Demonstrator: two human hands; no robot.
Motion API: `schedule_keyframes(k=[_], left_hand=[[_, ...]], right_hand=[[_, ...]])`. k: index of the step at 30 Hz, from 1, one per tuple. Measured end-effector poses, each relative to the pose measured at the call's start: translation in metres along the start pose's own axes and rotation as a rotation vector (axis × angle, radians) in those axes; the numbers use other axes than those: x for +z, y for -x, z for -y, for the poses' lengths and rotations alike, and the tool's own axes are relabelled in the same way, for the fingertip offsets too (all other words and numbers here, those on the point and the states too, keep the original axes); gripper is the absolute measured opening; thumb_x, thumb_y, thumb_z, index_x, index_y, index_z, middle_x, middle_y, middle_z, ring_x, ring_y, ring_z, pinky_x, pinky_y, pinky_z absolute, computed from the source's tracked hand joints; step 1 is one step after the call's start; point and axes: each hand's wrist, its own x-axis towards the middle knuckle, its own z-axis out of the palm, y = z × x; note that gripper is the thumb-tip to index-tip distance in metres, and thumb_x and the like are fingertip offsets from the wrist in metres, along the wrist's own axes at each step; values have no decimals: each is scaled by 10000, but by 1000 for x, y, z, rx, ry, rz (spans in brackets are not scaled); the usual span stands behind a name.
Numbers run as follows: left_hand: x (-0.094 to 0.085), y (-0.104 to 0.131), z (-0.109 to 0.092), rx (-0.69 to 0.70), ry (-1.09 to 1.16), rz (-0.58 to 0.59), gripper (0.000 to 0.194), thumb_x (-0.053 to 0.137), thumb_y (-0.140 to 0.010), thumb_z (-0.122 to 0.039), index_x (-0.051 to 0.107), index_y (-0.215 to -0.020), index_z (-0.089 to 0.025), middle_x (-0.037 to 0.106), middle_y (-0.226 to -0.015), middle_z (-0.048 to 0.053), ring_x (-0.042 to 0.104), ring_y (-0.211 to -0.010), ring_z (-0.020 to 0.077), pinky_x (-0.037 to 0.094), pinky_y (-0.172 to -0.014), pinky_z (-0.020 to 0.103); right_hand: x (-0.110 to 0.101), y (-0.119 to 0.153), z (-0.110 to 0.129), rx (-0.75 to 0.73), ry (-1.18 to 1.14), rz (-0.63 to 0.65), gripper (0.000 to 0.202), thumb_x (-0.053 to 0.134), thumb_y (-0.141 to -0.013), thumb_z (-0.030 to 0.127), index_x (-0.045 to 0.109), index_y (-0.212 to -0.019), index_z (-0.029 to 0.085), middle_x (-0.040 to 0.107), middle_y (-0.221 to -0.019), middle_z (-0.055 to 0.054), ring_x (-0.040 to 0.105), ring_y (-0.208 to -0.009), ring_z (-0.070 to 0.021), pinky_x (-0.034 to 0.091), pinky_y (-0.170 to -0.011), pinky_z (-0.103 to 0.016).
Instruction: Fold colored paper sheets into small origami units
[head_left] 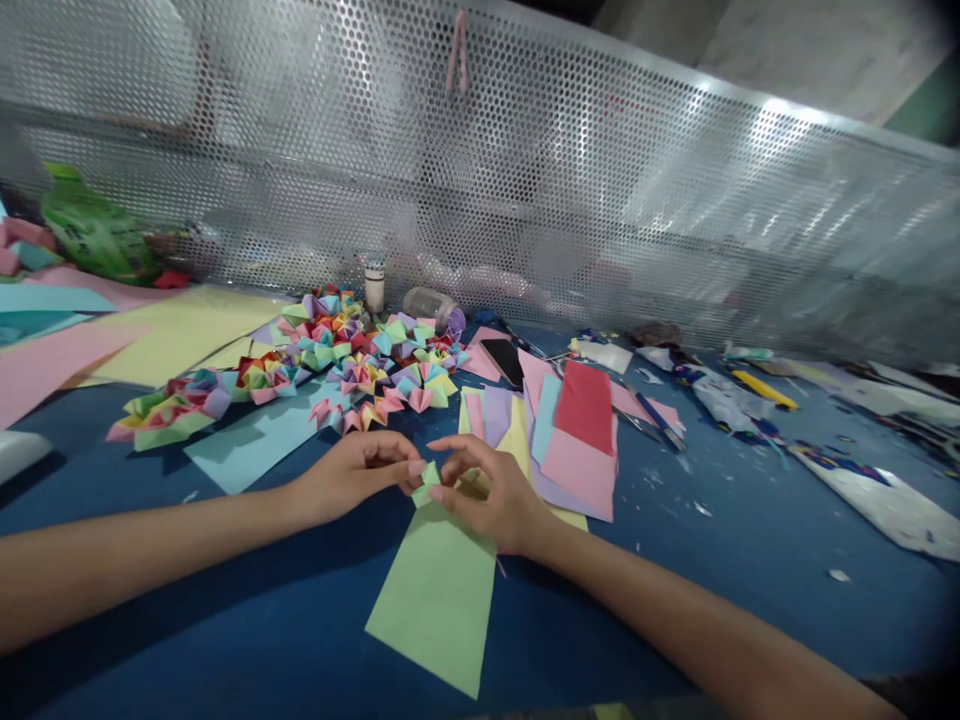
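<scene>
Between near and far edges of the tabletop [300, 640], I had left hand [366, 475] and right hand [499, 500] pinching a small green folded paper [428, 487], apparently mid-shaping, the next move probably calling for careful creasing.

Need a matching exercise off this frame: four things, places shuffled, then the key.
1. small folded light-green paper piece
2. flat light-green paper sheet
3. green plastic bottle with green cap
4. long slim yellow object

A. right side of the blue tabletop
B. at the fingertips of the left hand and right hand
C. far left, by the perforated metal panel
D. on the person's side of both hands

Pairs: 1-B, 2-D, 3-C, 4-A
</scene>
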Motion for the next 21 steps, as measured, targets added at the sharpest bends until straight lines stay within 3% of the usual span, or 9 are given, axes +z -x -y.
schedule_keyframes(k=[13, 21], left_hand=[[1, 0, -1, -9, -61, 3, 202, 613, -789, -342, 619, -764, -142, 631, -691, 16, 593, -669, 138, 470, -652, 232], [0, 1, 5, 3, -79, 3, 348, 715, -700, -334, 550, -959, -170, 660, -841, 28, 630, -773, 161, 485, -698, 255]], right_hand=[[1, -2, 0, -61, 55, 56, 331, 564, -794, 212, 531, -1123, 222, 534, -712, 24, 529, -656, -108, 420, -603, -222], [0, 0, 1, -55, 54, -64, 207, 583, -802, 266, 514, -992, 216, 599, -794, 2, 581, -733, -127, 445, -659, -244]])
